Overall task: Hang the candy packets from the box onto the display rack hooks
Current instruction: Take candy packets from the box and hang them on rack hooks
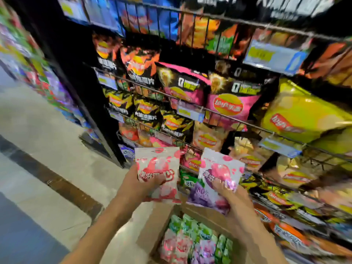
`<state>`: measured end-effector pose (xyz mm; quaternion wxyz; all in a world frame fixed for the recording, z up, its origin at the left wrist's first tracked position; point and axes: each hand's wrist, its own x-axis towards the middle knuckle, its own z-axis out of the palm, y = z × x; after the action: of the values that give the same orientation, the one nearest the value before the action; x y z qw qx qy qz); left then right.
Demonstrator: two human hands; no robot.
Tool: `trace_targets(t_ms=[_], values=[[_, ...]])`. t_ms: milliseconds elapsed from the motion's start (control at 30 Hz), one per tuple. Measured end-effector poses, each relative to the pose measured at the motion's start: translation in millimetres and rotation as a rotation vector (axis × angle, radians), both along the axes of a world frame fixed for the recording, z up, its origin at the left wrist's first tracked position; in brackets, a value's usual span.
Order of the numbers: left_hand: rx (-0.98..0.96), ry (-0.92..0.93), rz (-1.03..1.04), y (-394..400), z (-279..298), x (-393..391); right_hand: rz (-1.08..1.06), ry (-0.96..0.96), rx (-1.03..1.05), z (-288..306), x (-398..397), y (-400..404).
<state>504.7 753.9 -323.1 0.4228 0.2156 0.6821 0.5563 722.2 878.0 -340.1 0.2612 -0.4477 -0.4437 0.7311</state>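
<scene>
You've got a black wire rack (219, 111) ahead, tiers of shelves packed with chip bags: pink-black bags (231, 103) mid-tier, a yellow-green bag (301, 115) to their right, black-yellow bags (146, 109) to their left. Price tags (190, 112) clip to the front wires. Below you, a cardboard box (152, 231) stands on the floor (47, 130) just beside the rack, open, candy packets (190, 241) inside in pink, green, purple. The floor is pale with a dark strip (57, 185) across it.
</scene>
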Motion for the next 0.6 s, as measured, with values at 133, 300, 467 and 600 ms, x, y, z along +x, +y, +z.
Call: trace_targets(t_ms=[133,300,467,600], values=[[0.065,0.074,0.136,-33.1,89.7,-10.2,0.129,0.052,0.111,90.0,-20.5,-12.8],[0.17,0.221,0.29,-78.8,179.4,-22.8,0.254,0.101,0.348,190.0,-56.0,-35.0],[0.283,0.302,0.409,-118.6,239.3,-45.6,0.374,0.184,0.497,257.6,-103.5,-59.6],[0.316,0.316,0.504,-162.4,269.9,-71.4,0.48,0.292,0.539,293.7,-152.5,-88.6]])
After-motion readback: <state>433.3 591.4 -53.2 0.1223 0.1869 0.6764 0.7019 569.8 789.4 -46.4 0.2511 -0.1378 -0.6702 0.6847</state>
